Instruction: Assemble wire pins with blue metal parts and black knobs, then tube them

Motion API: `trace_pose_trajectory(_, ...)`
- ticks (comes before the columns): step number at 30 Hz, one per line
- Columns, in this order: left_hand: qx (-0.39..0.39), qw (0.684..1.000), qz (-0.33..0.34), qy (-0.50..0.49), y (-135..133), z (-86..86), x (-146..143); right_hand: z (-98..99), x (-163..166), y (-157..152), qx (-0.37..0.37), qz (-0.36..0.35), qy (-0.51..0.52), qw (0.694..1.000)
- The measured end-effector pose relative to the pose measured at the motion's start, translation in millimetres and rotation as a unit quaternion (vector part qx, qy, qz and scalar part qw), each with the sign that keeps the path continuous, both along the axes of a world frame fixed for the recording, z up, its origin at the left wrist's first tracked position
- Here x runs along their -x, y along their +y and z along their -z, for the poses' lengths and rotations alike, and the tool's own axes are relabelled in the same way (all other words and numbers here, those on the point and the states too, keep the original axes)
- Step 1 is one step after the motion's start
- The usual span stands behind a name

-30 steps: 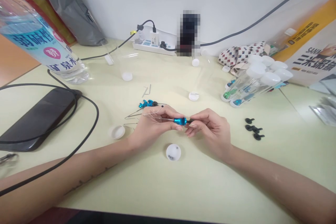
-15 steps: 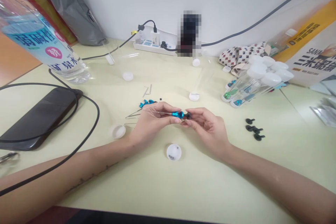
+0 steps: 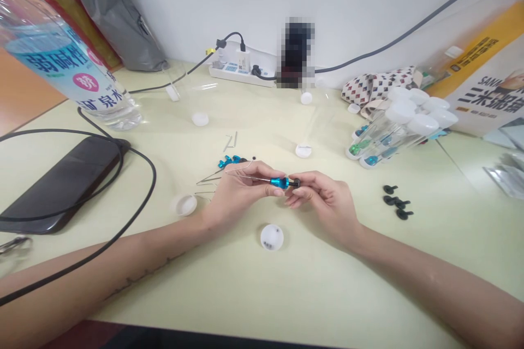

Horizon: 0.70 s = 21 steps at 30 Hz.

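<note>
Blue fitting (image 3: 278,182), mid-frame, sits pinched in the left hand (image 3: 241,191), the right hand (image 3: 327,196) gripping a black knob (image 3: 297,182) seemingly part-way in, with four spare knobs (image 3: 403,213) loose at centre right

Home or office, unclear which: a desk (image 3: 262,289) with water bottle (image 3: 76,68) and power strip (image 3: 240,75).

Dark linear tattoo (image 3: 145,275), left forearm (image 3: 135,253)

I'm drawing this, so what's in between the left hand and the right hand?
In the head view, a blue piece pinched by the left hand, then a black piece at the fingertips of the right hand.
</note>
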State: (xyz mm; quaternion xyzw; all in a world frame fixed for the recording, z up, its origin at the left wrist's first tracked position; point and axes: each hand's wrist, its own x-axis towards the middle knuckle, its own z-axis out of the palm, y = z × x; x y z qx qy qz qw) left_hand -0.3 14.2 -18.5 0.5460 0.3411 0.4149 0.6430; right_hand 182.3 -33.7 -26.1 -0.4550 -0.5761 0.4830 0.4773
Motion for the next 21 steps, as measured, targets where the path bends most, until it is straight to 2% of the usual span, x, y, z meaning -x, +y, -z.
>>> trace_pose_trajectory(7, 0.013, 1.000, 0.002, -0.015, -0.3, 0.6, 0.3, 1.4, -1.0, 1.9, 0.003, -0.020, -0.004, 1.000)
trace_pose_trajectory(13, 0.007, 1.000, 0.002, -0.015, -0.1, 0.6, 0.2, 0.3, -4.2, 3.2, -0.083, 0.010, -0.082, 0.993)
trace_pose_trajectory(17, 0.011, 1.000, 0.005, -0.016, -0.7, -0.4, -0.7, 0.3, -4.0, 2.5, -0.118, 0.009, -0.078, 0.990)
trace_pose_trajectory(21, 0.010, 1.000, 0.005, -0.012, -0.9, -0.7, -1.1, 0.4, -1.7, 1.8, -0.062, 0.032, -0.021, 0.997)
